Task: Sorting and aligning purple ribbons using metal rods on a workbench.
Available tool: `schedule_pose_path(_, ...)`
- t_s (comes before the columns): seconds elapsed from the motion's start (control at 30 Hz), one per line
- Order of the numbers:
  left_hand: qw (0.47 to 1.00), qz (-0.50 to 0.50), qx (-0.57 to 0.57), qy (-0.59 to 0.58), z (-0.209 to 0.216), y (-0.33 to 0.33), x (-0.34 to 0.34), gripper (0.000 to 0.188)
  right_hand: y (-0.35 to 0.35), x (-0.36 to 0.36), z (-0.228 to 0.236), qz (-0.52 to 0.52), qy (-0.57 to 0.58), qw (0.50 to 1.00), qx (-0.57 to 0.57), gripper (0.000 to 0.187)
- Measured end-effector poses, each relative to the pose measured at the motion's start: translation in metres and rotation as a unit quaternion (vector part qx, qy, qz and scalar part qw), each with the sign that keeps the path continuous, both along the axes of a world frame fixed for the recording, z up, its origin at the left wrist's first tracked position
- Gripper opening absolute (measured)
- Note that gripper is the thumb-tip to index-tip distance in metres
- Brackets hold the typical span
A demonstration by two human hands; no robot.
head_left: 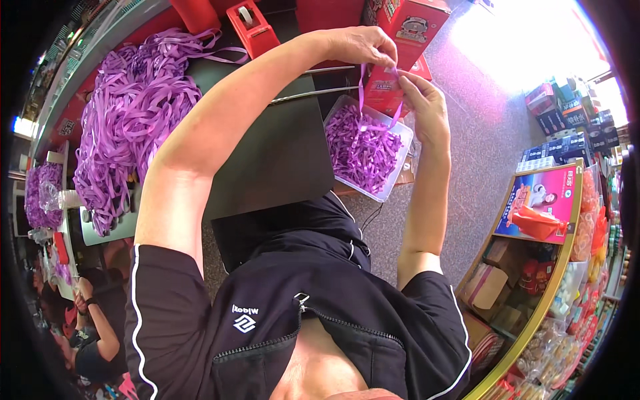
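Note:
Between my two hands, above a plastic tub, a purple ribbon (361, 91) hangs with both its ends down. My left hand (363, 45) pinches the ribbon from the left, its fingers pressed together. From the right, my right hand (427, 107) pinches it between thumb and forefinger, close to the left fingertips. The white translucent tub (398, 175) below is full of short purple ribbon pieces (360, 150). A large heap of long purple ribbons (137, 127) lies left of my left arm.
Thin metal rods (319, 95) reach out from the dark tabletop (273, 157) towards the tub. A red tape dispenser (254, 32) and red boxes (417, 27) stand at the far side. Shelves with packaged goods (507, 287) line the right. A co-worker's arm (101, 327) shows at lower left.

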State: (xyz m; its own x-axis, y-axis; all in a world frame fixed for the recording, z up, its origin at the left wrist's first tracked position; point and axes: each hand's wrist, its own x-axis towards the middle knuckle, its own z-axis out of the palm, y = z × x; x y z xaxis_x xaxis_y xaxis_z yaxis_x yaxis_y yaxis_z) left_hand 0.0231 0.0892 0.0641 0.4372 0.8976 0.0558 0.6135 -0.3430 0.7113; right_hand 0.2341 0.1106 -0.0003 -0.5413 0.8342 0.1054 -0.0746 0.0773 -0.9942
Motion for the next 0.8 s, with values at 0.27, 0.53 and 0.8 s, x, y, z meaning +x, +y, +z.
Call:
schedule_pose_path(0.27, 0.996, -0.013, 0.013, 0.089, -0.008, 0.002, -0.038, 0.029, -0.003, -0.039, -0.028, 0.059, 0.122, 0.987, -0.086, 0.031)
schedule_pose_path(0.53, 0.974, 0.129, 0.085, 0.167, -0.014, -0.043, -0.076, 0.026, -0.026, -0.087, -0.064, 0.092, 0.15, 0.971, -0.162, 0.015)
schedule_pose_path(0.8, 0.944, 0.308, 0.099, 0.059, -0.015, -0.085, -0.042, 0.02, -0.042, -0.098, -0.07, 0.057, 0.177, 0.968, -0.167, 0.016)
